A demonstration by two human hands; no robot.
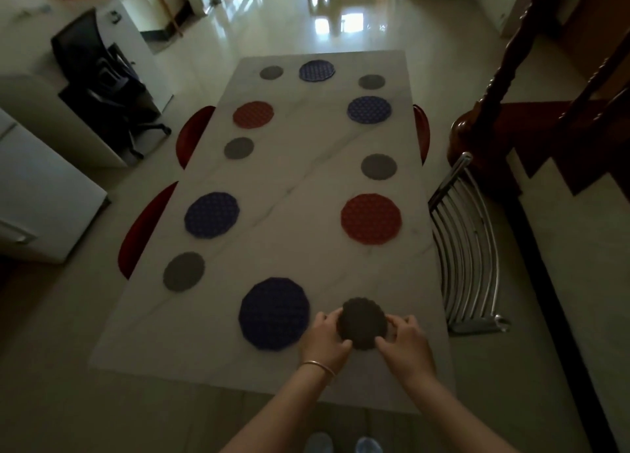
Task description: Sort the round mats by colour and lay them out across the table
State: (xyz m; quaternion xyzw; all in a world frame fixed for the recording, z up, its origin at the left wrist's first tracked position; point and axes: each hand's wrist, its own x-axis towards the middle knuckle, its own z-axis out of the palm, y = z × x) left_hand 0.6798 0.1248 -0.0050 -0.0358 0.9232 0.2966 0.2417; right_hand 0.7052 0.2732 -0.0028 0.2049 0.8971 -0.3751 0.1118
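Both hands, left hand (325, 333) and right hand (404, 338), pinch the small grey mat (363, 323) from opposite edges at lower centre, just right of the blue mat (274, 313) on the tabletop (306, 193).

Your worktop (306, 186) is pale marble with thin grey veins. Down its left side lie grey, red, grey, blue and grey mats; down its right, grey, blue, grey and red. One blue mat (316, 71) sits at the far end, another (274, 313) nearest you.

Grey (363, 323), blue (274, 313), red mats (371, 219) spread flat across table.
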